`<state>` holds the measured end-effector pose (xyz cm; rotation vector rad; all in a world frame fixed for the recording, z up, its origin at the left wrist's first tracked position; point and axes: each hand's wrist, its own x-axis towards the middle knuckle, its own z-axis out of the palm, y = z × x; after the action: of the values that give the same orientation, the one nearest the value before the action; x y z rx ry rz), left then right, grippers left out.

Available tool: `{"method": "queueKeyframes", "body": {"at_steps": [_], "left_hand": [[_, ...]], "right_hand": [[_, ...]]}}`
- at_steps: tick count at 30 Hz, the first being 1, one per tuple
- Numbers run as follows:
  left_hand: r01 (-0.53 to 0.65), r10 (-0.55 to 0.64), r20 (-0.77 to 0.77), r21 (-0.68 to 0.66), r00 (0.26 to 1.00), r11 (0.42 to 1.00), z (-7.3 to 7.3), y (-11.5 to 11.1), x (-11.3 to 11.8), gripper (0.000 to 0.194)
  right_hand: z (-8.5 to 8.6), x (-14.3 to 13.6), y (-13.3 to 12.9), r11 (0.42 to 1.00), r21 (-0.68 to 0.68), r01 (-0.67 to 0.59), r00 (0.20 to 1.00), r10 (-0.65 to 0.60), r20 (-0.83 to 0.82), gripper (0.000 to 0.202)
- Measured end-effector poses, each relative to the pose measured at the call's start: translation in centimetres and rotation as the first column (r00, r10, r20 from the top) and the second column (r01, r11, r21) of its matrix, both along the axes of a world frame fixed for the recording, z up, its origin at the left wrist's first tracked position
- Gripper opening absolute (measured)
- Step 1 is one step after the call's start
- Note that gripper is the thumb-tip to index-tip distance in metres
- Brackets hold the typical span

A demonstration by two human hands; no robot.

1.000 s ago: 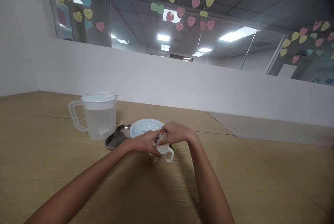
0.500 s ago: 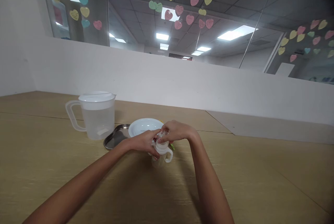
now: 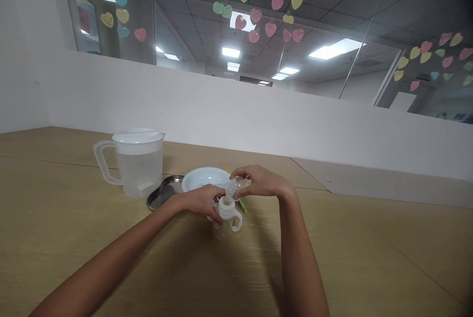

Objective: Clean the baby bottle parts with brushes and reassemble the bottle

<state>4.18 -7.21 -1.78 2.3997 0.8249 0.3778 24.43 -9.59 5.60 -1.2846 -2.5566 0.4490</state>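
Observation:
A baby bottle (image 3: 223, 226) with white side handles stands upright on the table, and my left hand (image 3: 204, 202) is closed round its left side. On its top is a white collar with a clear nipple (image 3: 227, 200). My right hand (image 3: 259, 181) grips a clear bottle cap (image 3: 236, 187), tilted just above and to the right of the nipple. Behind the hands sits a white bowl (image 3: 203, 177). The end of a green-handled utensil (image 3: 242, 206) shows below my right hand; the rest of it is hidden.
A lidded clear pitcher (image 3: 140, 172) holding liquid stands at the left. Between it and the bowl lies a metal kidney-shaped tray (image 3: 162, 196), partly covered by the bowl. A white wall (image 3: 221, 110) with a window above bounds the wooden table (image 3: 351, 243) at the back.
My right hand has lifted the clear cap off the bottle's top and moved it right, uncovering the nipple. My left hand keeps its hold on the bottle.

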Motion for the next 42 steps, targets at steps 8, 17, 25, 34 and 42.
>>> {"method": "queueKeyframes", "body": {"at_steps": [8,17,25,34,42], "left_hand": [[-0.007,0.007,-0.025,-0.002,1.000,1.000,0.3,-0.3,0.0,0.041],[0.032,-0.033,-0.029,-0.047,0.999,0.998,0.5,-0.2,-0.1,0.040],[0.034,-0.036,-0.044,-0.030,0.998,0.999,0.6,0.2,0.0,0.042],[0.017,-0.018,-0.037,-0.048,0.999,0.999,0.7,0.1,0.2,0.041],[-0.042,0.041,-0.014,-0.066,0.999,0.997,0.1,0.1,0.2,0.035]], "right_hand": [[-0.2,2.0,0.6,0.999,0.034,0.010,0.985,-0.004,-0.171,0.040],[-4.8,-2.0,6.0,0.994,0.051,0.093,0.995,-0.095,0.041,0.046],[-7.0,-3.8,7.5,0.996,-0.027,0.085,0.983,-0.079,0.163,0.047],[-7.1,-4.6,6.8,0.996,-0.034,0.087,0.972,-0.078,0.221,0.054],[-3.8,-3.1,4.7,0.986,0.090,0.138,0.984,-0.147,0.098,0.036]]}}
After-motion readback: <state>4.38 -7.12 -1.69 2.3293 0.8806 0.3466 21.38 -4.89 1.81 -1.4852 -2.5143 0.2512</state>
